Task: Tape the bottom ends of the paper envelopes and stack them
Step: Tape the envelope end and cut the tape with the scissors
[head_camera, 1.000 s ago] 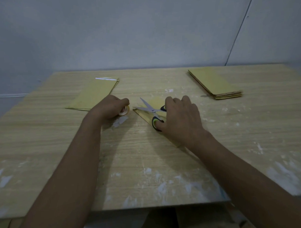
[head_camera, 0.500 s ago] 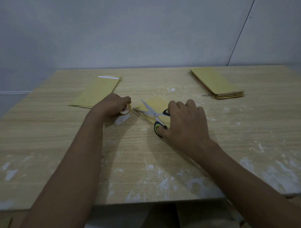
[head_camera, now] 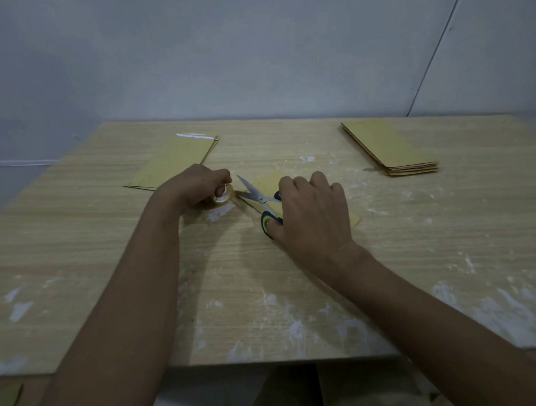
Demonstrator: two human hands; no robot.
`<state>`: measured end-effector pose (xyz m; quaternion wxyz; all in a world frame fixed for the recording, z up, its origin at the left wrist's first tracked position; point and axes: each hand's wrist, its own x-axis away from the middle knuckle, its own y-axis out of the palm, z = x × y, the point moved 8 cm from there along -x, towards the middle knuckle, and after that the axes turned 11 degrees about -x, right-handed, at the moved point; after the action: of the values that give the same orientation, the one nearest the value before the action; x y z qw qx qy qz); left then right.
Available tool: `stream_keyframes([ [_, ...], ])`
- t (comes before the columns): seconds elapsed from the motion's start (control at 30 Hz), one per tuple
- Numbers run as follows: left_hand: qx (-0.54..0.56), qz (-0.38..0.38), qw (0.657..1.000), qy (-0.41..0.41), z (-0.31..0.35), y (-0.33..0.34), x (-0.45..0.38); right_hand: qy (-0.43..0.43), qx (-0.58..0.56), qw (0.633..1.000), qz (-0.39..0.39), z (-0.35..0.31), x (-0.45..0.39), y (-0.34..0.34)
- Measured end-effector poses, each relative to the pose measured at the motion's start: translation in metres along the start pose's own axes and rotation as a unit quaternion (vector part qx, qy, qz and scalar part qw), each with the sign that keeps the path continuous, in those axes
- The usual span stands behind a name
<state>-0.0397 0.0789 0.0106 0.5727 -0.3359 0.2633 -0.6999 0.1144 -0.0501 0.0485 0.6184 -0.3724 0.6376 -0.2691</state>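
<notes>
Pale wood-grain surface [head_camera: 264, 294], white-smeared, against a blank grey wall [head_camera: 225, 52]; no writing legible. Left hand [head_camera: 196, 187] clamps one tape roll [head_camera: 223, 197]; right hand [head_camera: 312, 216] grips one scissors [head_camera: 257, 197], blades apart, over one envelope [head_camera: 267, 183]. Beyond the scissors: two envelope stacks, far left [head_camera: 174, 160], far right [head_camera: 389, 150].

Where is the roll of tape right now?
Head view: the roll of clear tape is left of centre on the table, held in the left hand, just left of the scissors.
</notes>
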Motion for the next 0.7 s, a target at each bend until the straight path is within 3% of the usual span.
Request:
stream_keyframes([
  [0.23, -0.011, -0.016, 1.0, 0.005, 0.0, 0.002, -0.003, -0.035, -0.003, 0.999, -0.04, -0.017, -0.009, 0.011],
  [0.4, 0.039, -0.006, 0.999, -0.009, -0.006, 0.0, -0.006, -0.076, -0.091, 0.987, -0.104, -0.02, -0.009, 0.026],
  [0.47, 0.068, 0.018, 0.998, -0.005, -0.007, -0.004, -0.01, -0.058, -0.101, 0.983, -0.141, -0.01, -0.006, 0.036],
  [0.6, 0.156, 0.064, 0.986, 0.01, -0.006, -0.013, -0.014, -0.024, -0.123, 0.983, -0.136, -0.002, -0.009, 0.039],
  [0.7, 0.127, 0.075, 0.987, 0.069, -0.001, -0.012, -0.016, -0.02, -0.126, 0.982, -0.138, 0.0, -0.009, 0.041],
])
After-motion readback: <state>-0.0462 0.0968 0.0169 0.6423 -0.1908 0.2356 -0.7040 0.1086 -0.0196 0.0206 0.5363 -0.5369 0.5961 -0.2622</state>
